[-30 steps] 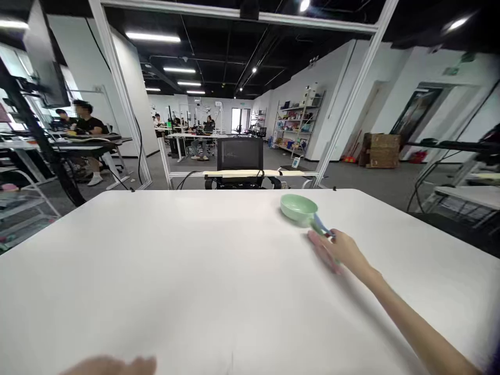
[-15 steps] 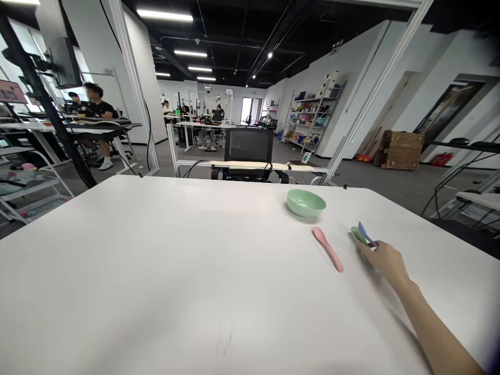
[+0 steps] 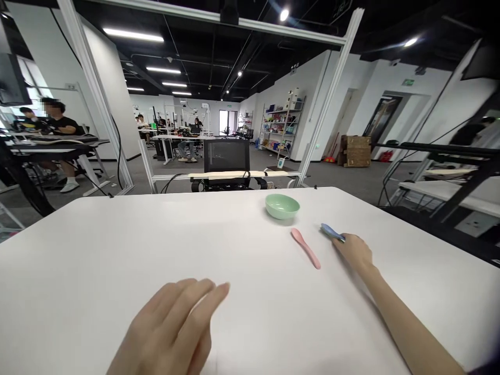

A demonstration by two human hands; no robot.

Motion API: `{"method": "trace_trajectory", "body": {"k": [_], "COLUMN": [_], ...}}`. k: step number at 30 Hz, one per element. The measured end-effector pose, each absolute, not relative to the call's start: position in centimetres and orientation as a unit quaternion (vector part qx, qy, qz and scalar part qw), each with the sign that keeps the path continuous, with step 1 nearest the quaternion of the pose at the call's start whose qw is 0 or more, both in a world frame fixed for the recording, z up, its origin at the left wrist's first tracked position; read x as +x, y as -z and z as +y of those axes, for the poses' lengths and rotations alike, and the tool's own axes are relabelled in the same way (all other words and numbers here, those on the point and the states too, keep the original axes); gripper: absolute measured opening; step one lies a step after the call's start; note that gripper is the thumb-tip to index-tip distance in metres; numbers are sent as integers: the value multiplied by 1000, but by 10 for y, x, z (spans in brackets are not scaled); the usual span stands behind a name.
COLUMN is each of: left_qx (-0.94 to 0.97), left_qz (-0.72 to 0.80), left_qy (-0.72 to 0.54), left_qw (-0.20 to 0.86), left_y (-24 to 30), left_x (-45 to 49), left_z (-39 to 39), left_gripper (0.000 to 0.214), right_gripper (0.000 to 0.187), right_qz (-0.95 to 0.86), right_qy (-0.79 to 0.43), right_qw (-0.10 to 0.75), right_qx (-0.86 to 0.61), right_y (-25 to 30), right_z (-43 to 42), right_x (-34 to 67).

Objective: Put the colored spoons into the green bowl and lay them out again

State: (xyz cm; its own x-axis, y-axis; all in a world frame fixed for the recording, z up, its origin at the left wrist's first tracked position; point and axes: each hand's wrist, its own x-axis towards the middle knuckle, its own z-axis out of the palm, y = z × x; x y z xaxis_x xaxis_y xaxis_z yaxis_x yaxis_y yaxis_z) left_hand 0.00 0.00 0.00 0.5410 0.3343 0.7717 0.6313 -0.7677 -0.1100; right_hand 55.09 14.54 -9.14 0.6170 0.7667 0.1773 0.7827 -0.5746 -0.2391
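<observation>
My right hand (image 3: pixel 354 252) is closed around a blue spoon (image 3: pixel 331 231) at the right of the white table, its bowl end pointing left and away from me. A green spoon seen earlier is mostly hidden beneath the blue one. To the left of that hand lies a pink spoon (image 3: pixel 305 248), flat on the table and touched by neither hand. Beyond the pink spoon stands a green bowl (image 3: pixel 282 207). My left hand (image 3: pixel 167 328) is raised over the near part of the table, fingers loosely bent and slightly apart, holding nothing.
The white table (image 3: pixel 117 250) fills the foreground. Past its far edge are a black mesh chair (image 3: pixel 226 156) and a metal frame (image 3: pixel 330 94). A person (image 3: pixel 62 125) sits at a desk on the left. Dark equipment bars (image 3: pixel 445 151) stand off to the right.
My left hand has come into view from below. The blue spoon now lies over the green one in my right hand. The view has turned right, shifting the scene left.
</observation>
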Motion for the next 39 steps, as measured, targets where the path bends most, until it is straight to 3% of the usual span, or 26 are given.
{"method": "trace_trajectory", "body": {"k": [6, 12, 18, 25, 39], "left_qx": [-887, -907, -881, -871, -873], "left_qz": [-317, -385, -459, -469, -471], "left_qy": [321, 168, 84, 108, 89], "left_qw": [98, 10, -75, -104, -92], "left_y": [19, 65, 86, 92, 93], "left_x": [35, 50, 48, 45, 45], "left_z": [43, 66, 75, 69, 67], "left_gripper": [28, 37, 48, 54, 46], "right_gripper": [58, 40, 30, 29, 26], "right_qz": [-441, -580, -655, -649, -642], "right_qy": [67, 5, -81, -95, -129], "right_qw": [236, 330, 248, 139, 160], "right_qx": [-863, -745, -709, -742, -739], "right_y": [91, 89, 88, 77, 75], "right_z": [147, 149, 136, 125, 119], "right_x": [544, 477, 377, 322, 315]}}
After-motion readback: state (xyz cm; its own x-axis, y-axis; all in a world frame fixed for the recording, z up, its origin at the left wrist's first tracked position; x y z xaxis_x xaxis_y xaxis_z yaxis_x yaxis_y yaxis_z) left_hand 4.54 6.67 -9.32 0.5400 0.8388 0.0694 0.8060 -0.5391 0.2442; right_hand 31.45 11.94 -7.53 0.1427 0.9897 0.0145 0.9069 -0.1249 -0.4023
